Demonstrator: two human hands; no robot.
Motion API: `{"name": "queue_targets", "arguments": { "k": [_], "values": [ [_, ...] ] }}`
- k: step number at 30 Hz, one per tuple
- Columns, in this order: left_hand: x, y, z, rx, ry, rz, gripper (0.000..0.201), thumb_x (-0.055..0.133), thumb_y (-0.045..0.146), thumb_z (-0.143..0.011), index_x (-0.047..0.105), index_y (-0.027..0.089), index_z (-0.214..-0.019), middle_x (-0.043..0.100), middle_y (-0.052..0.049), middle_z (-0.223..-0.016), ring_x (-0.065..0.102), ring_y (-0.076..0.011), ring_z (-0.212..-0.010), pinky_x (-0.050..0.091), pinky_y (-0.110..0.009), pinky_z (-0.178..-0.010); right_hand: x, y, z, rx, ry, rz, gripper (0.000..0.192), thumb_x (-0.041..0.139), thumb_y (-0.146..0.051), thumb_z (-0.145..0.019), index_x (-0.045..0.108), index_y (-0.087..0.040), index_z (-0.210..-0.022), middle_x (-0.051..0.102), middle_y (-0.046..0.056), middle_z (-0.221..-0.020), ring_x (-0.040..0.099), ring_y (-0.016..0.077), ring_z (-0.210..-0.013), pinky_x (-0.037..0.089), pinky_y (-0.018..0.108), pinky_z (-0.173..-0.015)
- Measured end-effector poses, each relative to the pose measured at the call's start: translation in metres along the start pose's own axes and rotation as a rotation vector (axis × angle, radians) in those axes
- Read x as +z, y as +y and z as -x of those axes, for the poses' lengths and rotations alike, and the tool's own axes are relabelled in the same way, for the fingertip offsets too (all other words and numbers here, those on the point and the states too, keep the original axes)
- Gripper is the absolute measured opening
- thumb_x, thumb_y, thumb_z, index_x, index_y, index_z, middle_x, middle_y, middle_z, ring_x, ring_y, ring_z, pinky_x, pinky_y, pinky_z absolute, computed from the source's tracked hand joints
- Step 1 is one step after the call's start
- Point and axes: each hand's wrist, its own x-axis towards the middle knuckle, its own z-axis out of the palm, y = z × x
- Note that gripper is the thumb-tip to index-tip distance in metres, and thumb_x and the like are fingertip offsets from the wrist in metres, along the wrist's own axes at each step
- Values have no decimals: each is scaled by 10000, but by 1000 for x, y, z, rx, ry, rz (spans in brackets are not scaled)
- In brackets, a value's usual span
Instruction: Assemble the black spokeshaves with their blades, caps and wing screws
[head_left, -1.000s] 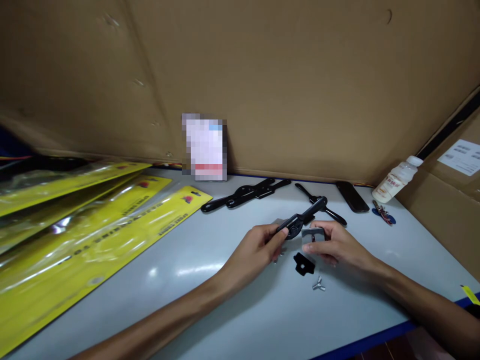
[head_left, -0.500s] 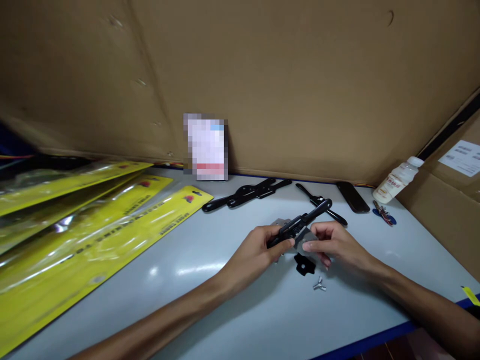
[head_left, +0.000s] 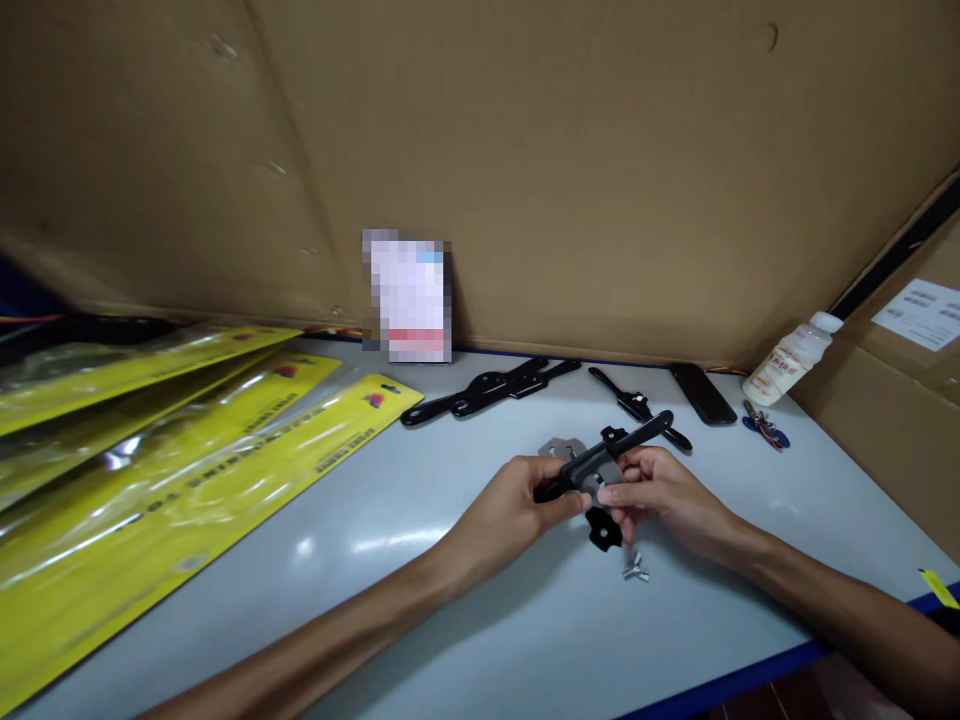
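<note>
My left hand (head_left: pixel 525 492) is closed round the near handle end of a black metal spokeshave (head_left: pixel 637 434), which slants up to the right. Between thumb and fingers, my right hand (head_left: pixel 660 490) pinches a flat grey blade (head_left: pixel 598 478), laid against the spokeshave's middle. A slot shows in the blade. Just below the hands lies a black lobed cap plate (head_left: pixel 604 530) with a hole. Nearer me on the table is a silver wing screw (head_left: pixel 636 569). More grey blades (head_left: pixel 555 448) lie behind the spokeshave, partly hidden by it.
Black spokeshave bodies (head_left: pixel 491 390) lie at the back, with another spokeshave (head_left: pixel 641 405) to their right. A phone (head_left: pixel 703 393), keys (head_left: pixel 765 428) and a white bottle (head_left: pixel 791 358) stand or lie at the right. Yellow blister packs (head_left: pixel 300 480) cover the left side. Cardboard (head_left: pixel 562 180) walls the back.
My right hand has brought the blade left and up against the spokeshave body, its slot now showing. My left hand keeps its hold, and the spokeshave has turned slightly.
</note>
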Motion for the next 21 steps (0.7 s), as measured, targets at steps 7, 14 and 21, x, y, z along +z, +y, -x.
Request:
{"name": "queue_targets", "arguments": {
  "k": [7,14,21],
  "values": [
    [-3,-5,-1,-111,74,-136,362,538,511,-842,535,197,-663,394,71,-535,292,-101,-501,229,-251,-504,-3,1,-1,-31,29,-86,328,792,-298,-753,561,-149,-933,752,107,-858,728,192,-723,564,260,-555],
    [-1,-5,0,-81,57,-157,363,514,511,-852,588,171,-746,388,65,-585,308,-109,-541,239,-257,-522,-1,1,-1,-87,32,43,273,736,-373,-820,616,-134,-876,746,111,-850,701,169,-673,536,246,-500],
    [-1,-7,-2,-66,33,-161,359,517,505,-852,607,169,-762,431,52,-606,336,-113,-568,264,-257,-545,4,2,-1,-92,60,101,265,724,-383,-816,618,-139,-817,740,119,-828,684,163,-661,523,250,-506]
  ]
}}
